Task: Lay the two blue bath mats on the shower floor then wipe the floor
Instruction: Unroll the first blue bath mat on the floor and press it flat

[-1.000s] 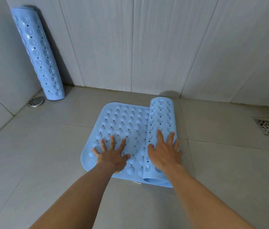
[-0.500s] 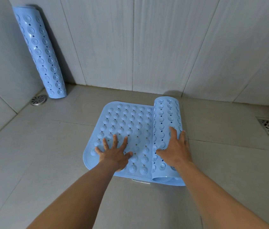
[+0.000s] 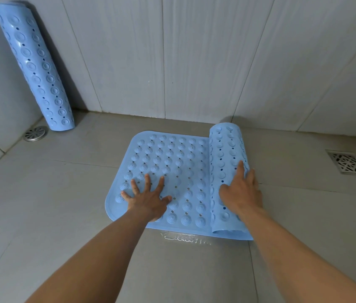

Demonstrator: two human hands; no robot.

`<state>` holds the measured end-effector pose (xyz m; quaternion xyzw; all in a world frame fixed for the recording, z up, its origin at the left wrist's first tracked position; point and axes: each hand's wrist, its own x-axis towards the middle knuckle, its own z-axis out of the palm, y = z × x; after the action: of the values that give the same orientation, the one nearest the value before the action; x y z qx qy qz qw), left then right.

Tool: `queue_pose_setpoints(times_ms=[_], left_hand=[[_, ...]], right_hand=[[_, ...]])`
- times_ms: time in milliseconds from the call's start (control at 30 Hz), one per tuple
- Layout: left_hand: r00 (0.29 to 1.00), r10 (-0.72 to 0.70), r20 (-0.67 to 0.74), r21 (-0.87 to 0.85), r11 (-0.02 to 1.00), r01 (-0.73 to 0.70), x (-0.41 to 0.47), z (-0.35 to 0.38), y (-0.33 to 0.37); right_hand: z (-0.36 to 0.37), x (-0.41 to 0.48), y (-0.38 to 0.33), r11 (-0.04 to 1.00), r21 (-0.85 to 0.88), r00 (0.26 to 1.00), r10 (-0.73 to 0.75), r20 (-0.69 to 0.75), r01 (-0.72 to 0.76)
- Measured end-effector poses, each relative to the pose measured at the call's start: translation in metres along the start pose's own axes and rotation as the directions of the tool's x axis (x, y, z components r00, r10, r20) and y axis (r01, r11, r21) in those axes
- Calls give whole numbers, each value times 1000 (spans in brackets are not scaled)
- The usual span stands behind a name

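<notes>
While flat on the half-unrolled mat [image 3: 172, 162], left hand [image 3: 148, 199] splayed, gripping nothing. Right hand [image 3: 241, 193] open, pressing the roll [image 3: 227, 154].

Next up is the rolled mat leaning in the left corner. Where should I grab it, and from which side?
Probably best to take the leaning rolled mat around its mid-section, coming from its open right-front side. The walls close off its back and left. It stands tilted with its foot on the floor beside the round drain, so wrapping the tube there should keep it balanced and stop it unrolling as it lifts.
</notes>
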<state>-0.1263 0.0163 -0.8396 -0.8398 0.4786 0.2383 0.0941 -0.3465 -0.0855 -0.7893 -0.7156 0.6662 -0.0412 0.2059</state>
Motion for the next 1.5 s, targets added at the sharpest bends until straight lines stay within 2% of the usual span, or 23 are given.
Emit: queue_pose_setpoints(times_ms=[100, 233, 367, 467, 533, 633, 767, 833, 933, 1067, 1200, 1367, 1500], left_hand=[[1000, -7, -5, 4, 1000, 7, 1, 3, 0], [1000, -16, -23, -3, 1000, 16, 0, 8, 2], [995, -23, -98, -26, 999, 21, -4, 16, 13], [984, -33, -175, -41, 999, 26, -5, 22, 29], [976, 14, -215, -32, 999, -21, -4, 24, 40], [959, 164, -233, -6, 985, -170, -3, 27, 60], [976, 94, -197, -26, 995, -101, -1, 28, 87], [969, 125, -213, 16, 992, -125, 0, 28, 96], [943, 263, -204, 64, 965, -255, -2, 32, 120], [951, 237, -199, 52, 972, -231, -7, 40, 150], [923, 328, -203, 104, 944, -312, -9, 43, 170], [946, 263, -189, 114, 963, -245, -15, 49, 201], [957, 194, -217, 62, 981, -185, -21, 54, 217]], right_hand=[[1, -1, 1, 995, -89, 999, -42, -4, 42], [3, 2, 10, 985, -173, 999, 8, 52, 1], [0, 7, 19, 988, -147, 999, 49, -12, -51], [-4, 8, 29, 983, -181, 999, 12, -50, -21], [-6, 6, 37, 971, -237, 999, -30, -40, 20], [-5, 4, 47, 962, -268, 998, -56, -10, 51], [-9, 6, 63, 949, -315, 1000, -19, 7, 20], [-12, 5, 73, 941, -338, 999, -18, 29, 27], [-10, 1, 84, 953, -298, 998, -36, 55, 50], [-7, 1, 100, 951, -289, 994, -103, 47, 112], [-11, 4, 120, 921, -349, 984, -177, 22, 173], [-21, 11, 151, 915, -345, 976, -219, 8, 208], [-28, 14, 173, 959, -218, 980, -195, -28, 184]])
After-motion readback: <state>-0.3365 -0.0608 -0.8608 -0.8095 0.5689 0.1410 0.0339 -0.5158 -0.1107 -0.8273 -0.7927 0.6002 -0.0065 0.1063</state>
